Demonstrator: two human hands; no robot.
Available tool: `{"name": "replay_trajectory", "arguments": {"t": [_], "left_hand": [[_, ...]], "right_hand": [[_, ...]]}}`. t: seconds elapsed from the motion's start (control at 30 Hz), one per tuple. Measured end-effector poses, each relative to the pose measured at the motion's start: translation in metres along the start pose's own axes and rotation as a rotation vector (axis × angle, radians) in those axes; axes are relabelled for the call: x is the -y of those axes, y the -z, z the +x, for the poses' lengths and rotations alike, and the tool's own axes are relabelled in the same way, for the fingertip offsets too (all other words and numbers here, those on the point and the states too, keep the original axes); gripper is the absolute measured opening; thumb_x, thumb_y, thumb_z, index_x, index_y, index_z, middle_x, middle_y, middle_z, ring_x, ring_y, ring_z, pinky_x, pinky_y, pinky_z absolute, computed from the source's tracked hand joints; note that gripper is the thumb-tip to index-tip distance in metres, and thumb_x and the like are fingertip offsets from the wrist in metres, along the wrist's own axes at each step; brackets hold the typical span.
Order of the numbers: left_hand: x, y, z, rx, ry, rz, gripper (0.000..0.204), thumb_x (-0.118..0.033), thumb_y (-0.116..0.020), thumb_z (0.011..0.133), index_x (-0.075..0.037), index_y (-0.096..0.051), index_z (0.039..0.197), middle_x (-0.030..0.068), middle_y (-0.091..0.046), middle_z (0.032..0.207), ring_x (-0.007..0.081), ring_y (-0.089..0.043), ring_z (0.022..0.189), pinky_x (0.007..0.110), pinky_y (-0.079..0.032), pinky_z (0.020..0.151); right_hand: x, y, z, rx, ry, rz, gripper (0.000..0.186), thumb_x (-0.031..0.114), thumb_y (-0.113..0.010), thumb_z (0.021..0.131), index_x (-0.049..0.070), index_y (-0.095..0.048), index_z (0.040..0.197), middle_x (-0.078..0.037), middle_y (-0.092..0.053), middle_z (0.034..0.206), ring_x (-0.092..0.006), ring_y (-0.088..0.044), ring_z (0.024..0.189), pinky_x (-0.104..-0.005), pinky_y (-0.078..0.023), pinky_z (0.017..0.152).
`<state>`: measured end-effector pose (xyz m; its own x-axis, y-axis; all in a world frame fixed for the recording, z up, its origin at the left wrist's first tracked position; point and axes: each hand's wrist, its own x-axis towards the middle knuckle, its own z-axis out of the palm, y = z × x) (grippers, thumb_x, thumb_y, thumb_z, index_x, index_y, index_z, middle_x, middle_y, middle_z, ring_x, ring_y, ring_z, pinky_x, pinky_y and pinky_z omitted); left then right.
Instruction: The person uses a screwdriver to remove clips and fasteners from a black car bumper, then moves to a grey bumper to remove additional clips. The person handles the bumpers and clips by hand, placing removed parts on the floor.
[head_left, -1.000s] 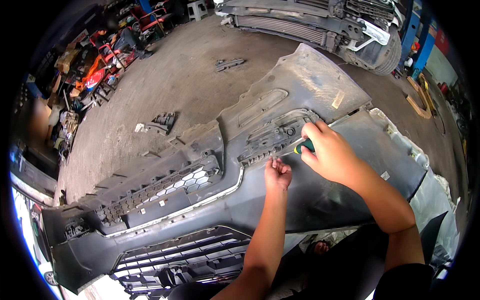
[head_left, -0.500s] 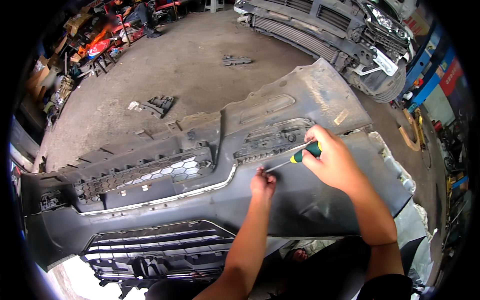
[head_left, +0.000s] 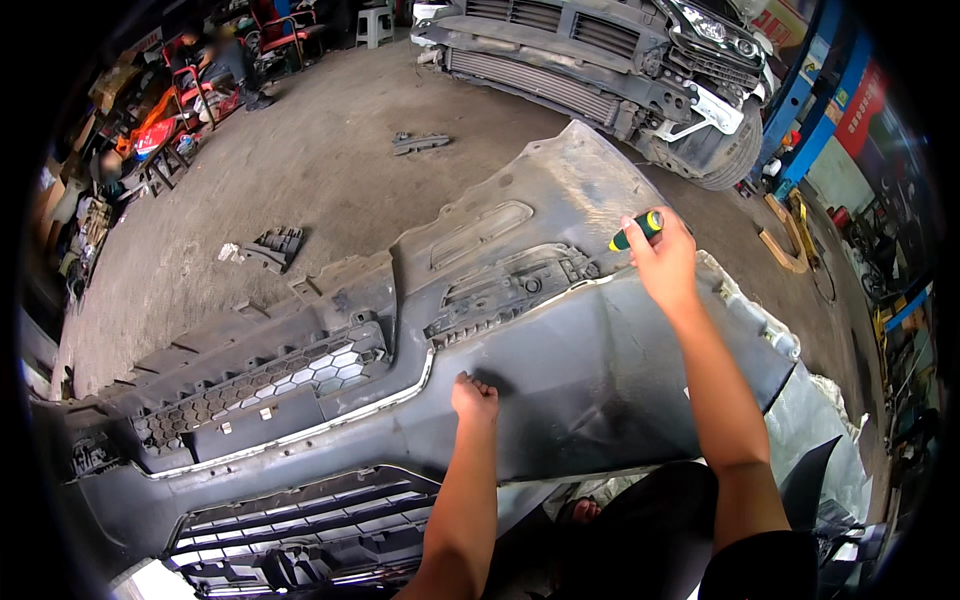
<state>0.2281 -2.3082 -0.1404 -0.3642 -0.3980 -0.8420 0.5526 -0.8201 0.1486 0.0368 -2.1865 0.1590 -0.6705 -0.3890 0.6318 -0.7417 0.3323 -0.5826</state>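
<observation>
A large grey car bumper (head_left: 545,375) lies with its inner side up before me. My right hand (head_left: 670,262), raised over its right part, grips a screwdriver (head_left: 633,234) by the green and yellow handle; the shaft is hard to make out here. My left hand (head_left: 475,398) is held low over the bumper's middle, fingers curled together. Whatever those fingers may hold is too small to see. Just beyond the left hand is a black plastic bracket (head_left: 510,290) set in the bumper. Honeycomb mesh (head_left: 300,375) runs along the bumper to the left.
A slatted grille (head_left: 300,520) lies at the near left. Loose black plastic parts (head_left: 275,250) rest on the concrete floor (head_left: 330,170). A car with its front end stripped (head_left: 600,70) stands beyond, beside a blue lift post (head_left: 825,110). A person (head_left: 230,65) sits at the far left among clutter.
My right hand has carried the screwdriver up and away from my left hand, where its shaft pointed before. The whole view has shifted, so the scene sits further left.
</observation>
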Motion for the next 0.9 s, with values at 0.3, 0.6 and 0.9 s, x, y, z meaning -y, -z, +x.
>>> {"name": "replay_trajectory", "arguments": {"t": [0.3, 0.6, 0.9], "left_hand": [[0.003, 0.008, 0.005, 0.098, 0.035, 0.004, 0.019, -0.026, -0.051, 0.098, -0.011, -0.046, 0.087, -0.0019, -0.034, 0.068, 0.0125, -0.029, 0.056, 0.030, -0.027, 0.053], [0.006, 0.004, 0.000, 0.138, 0.045, 0.042, 0.019, -0.025, -0.050, 0.097, -0.012, -0.044, 0.084, -0.0024, -0.033, 0.066, 0.0125, -0.029, 0.055, 0.030, -0.027, 0.053], [0.003, 0.002, -0.003, 0.104, 0.071, 0.096, 0.030, -0.023, -0.049, 0.095, -0.018, -0.039, 0.067, -0.0040, -0.031, 0.059, 0.0122, -0.028, 0.052, 0.029, -0.027, 0.052]], "right_hand": [[0.000, 0.006, 0.005, -0.073, 0.017, -0.031, 0.036, 0.028, -0.076, 0.086, -0.004, -0.061, 0.094, -0.015, -0.062, 0.081, -0.0226, -0.057, 0.063, -0.0356, -0.049, 0.062], [-0.003, 0.012, 0.006, -0.092, 0.001, -0.021, 0.034, 0.027, -0.077, 0.085, -0.003, -0.060, 0.090, -0.015, -0.061, 0.080, -0.0238, -0.057, 0.062, -0.0362, -0.049, 0.061], [-0.007, 0.014, 0.006, -0.090, -0.003, -0.016, 0.036, 0.029, -0.077, 0.085, -0.001, -0.059, 0.087, -0.015, -0.059, 0.077, -0.0269, -0.057, 0.063, -0.0386, -0.048, 0.062]]}}
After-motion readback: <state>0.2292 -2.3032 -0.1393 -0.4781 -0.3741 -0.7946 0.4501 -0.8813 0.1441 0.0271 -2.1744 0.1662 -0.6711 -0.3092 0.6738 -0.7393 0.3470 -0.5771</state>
